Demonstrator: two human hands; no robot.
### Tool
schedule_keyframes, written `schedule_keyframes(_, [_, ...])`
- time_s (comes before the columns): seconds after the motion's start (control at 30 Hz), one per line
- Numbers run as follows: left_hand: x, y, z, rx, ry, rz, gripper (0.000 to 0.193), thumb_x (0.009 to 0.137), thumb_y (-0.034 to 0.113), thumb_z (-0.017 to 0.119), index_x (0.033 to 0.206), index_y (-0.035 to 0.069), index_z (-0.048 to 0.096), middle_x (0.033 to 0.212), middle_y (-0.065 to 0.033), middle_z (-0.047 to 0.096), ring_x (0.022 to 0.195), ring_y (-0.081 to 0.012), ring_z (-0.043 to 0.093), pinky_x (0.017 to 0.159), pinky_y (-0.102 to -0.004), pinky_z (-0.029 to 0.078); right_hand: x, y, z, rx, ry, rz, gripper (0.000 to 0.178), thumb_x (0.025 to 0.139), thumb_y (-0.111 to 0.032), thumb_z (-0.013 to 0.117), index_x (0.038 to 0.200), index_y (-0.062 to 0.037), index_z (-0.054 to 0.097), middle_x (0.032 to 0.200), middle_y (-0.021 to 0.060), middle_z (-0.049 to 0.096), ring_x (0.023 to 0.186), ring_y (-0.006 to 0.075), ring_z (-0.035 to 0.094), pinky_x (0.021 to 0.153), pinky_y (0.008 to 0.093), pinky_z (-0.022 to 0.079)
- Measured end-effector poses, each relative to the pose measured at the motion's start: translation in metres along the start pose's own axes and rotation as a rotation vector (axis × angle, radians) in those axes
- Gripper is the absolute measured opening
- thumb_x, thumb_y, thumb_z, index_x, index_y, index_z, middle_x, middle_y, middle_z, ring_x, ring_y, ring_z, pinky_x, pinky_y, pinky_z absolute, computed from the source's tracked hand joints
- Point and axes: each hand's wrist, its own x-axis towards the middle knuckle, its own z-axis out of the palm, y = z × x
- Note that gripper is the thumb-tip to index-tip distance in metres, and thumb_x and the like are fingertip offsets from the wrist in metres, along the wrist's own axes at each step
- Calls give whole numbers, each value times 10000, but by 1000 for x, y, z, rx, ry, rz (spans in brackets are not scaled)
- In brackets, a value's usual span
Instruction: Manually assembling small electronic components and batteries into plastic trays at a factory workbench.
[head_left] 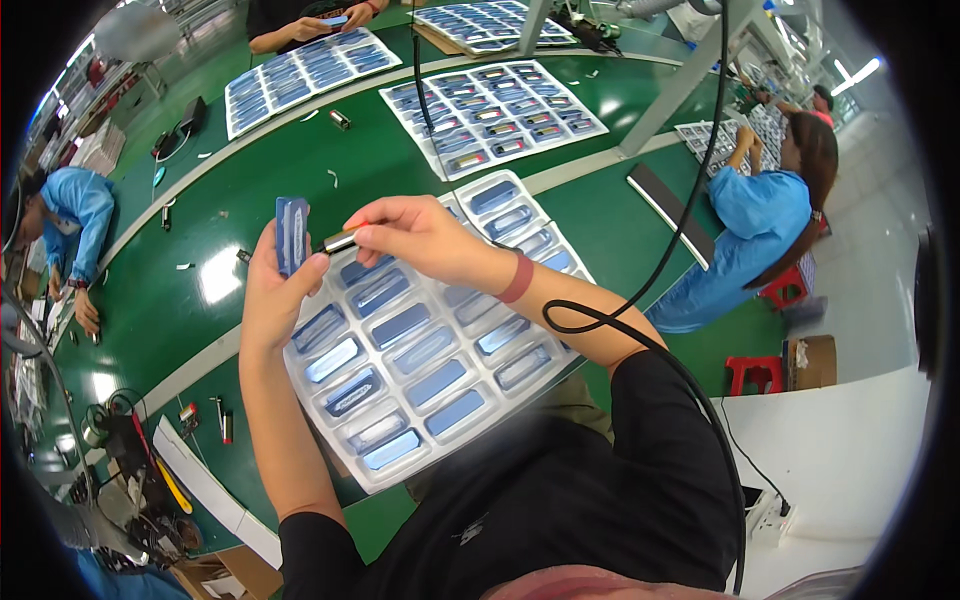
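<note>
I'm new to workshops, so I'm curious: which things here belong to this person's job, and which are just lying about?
Seem part of the job:
blue casing in the left hand
battery-like cylinder in the right hand
white pocketed tray below

Seem just lying about:
red plastic stool
cardboard box beside it

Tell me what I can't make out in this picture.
In the head view:
Flat blue oblong case: lower end, hidden by the left hand.
Small silver cylinder with a black tip: right end, partly covered by the right hand.
White plastic compartment tray: some compartments, hidden beneath the right forearm.
Person in black at the top: head, cut off by the picture's upper edge.
</note>
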Motion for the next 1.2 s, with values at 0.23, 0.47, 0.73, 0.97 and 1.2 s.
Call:
schedule_keyframes(0.23, [1,5,6,-18,-122,-25,626,918,106,732,1448,18,410,993,-4,603,771,-70,530,661,-232,441,-21,-23,-14,34,123,-76,267,957,0,662,1223,20,660,954,94,707,847,159,674,799,303,558])
schedule_keyframes(0.47, [-4,-2,8,427,-10,253,515,920,66,685,1412,61,530,1001,-41,665,838,-95,581,737,-264,501,-15,-48,5,-108,127,-208,217,938,38,684,1155,32,690,1053,83,681,933,176,710,858,313,594])
schedule_keyframes(0.73, [-2,-11,10,287,-51,235,474,900,93,703,1364,41,621,1106,-78,692,847,-116,627,754,-272,531,0,-29,19,-462,130,-245,212,927,-6,739,1138,-7,726,1028,24,686,852,69,624,739,211,506])
schedule_keyframes(0.97, [-2,-12,14,307,-41,230,491,907,117,706,1381,36,610,1082,-88,681,810,-112,611,727,-270,519,2,-22,18,-337,220,-133,212,924,-20,749,1126,11,693,966,11,703,807,51,612,740,200,492])
schedule_keyframes(1.2, [-3,-6,11,267,-158,61,479,953,-8,663,1420,0,556,1279,-82,652,1106,-125,628,912,-273,531,1,-11,17,-268,223,-146,213,923,-13,751,1125,10,687,973,24,718,852,54,635,761,207,500])
